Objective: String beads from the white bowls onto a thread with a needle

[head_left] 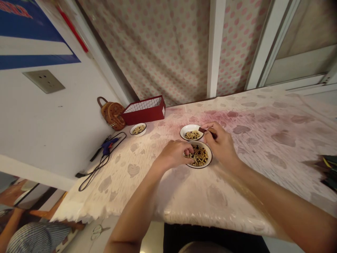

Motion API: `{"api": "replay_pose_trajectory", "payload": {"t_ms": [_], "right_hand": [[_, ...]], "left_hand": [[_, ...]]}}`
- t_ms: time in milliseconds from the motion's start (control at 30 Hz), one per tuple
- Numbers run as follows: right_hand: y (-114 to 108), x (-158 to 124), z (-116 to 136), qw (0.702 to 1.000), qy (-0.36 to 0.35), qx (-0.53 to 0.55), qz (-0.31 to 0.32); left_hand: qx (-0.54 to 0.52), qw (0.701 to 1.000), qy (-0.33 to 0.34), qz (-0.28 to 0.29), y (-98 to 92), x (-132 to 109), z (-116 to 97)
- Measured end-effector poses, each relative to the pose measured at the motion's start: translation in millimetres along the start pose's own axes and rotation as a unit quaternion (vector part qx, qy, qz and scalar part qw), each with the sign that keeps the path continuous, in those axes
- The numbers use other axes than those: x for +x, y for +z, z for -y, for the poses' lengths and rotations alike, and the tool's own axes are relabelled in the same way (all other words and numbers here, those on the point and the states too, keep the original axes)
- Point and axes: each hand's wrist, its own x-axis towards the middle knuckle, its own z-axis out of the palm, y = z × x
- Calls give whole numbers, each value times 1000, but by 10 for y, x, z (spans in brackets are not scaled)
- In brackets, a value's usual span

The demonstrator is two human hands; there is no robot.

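Note:
My left hand (176,153) reaches over the left rim of the near white bowl (210,162), its fingers curled down into mixed yellow and black beans (200,154). Whatever its fingertips pinch is hidden. Just behind and touching or nearly touching it stands a second white bowl (182,134), with fewer beans at its bottom. My right hand (220,140) is closed around a slim dark-brown tool (202,130) with a flat end; its exact kind is unclear. The tool's end is at the right rim of the far bowl.
A third small bowl (138,129) of beans stands farther left. Behind it are a red box (147,115) and a brown bag (113,114). A blue glue gun (107,147) with its cord lies by the wall. Dark objects (329,172) sit at right.

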Motion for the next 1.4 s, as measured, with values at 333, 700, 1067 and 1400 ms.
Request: {"api": "replay_pose_trajectory", "payload": {"t_ms": [333,700,1067,1400], "right_hand": [[-2,11,-2,1000,0,5,-4],[-5,9,-18,1000,16,0,5],[-4,-30,20,987,-1,92,129],[-10,-27,38,979,-16,94,179]], "left_hand": [[21,1000,-2,-20,79,42,-48],[28,998,20,-58,183,48,-67],[-443,883,-46,-149,204,157,101],[-568,808,-64,-143,210,179,124]]}}
